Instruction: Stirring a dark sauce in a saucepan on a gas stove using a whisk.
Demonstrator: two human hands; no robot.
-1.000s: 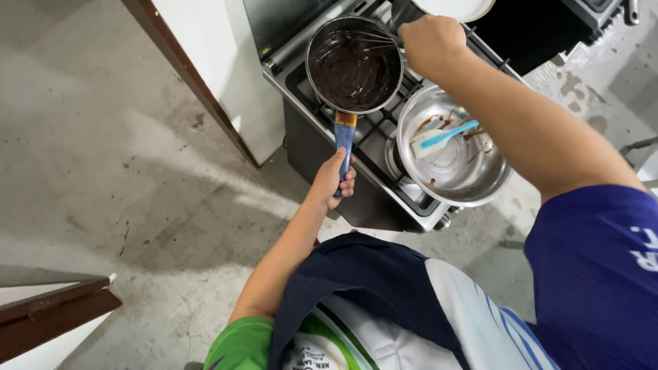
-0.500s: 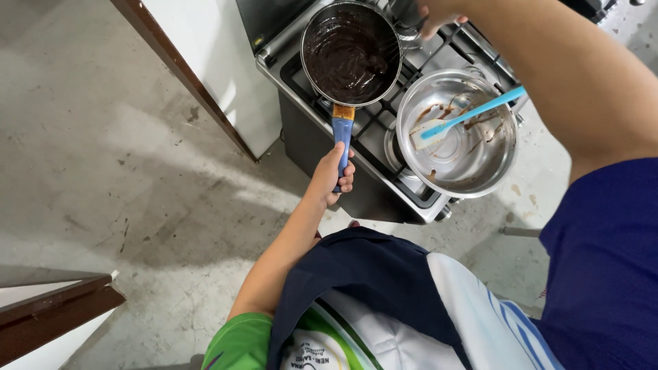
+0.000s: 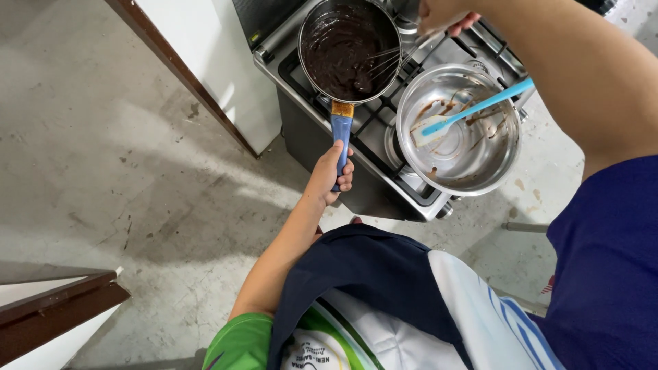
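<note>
the left hand (image 3: 332, 171) was wrapped tight around the blue handle (image 3: 340, 140) of the saucepan (image 3: 349, 48), which sat on the stove (image 3: 384, 130) full of dark brown mix. the right hand (image 3: 445, 14) held a wire whisk (image 3: 384, 62) in that mix. a steel bowl (image 3: 458, 130) with a blue spatula (image 3: 473, 109) sat beside the pan.

Stove (image 3: 384, 147): grey metal body, black grates, set at an angle to the view.
Steel bowl (image 3: 458, 130): on the grate, right side, streaked with brown smears.
Spatula (image 3: 473, 109): light blue handle, pale blade, resting inside the bowl, handle over the rim.
Floor (image 3: 123, 171): bare grey concrete, stained and cracked.
White cabinet (image 3: 205, 62): left of the stove, brown trim at its edge.
</note>
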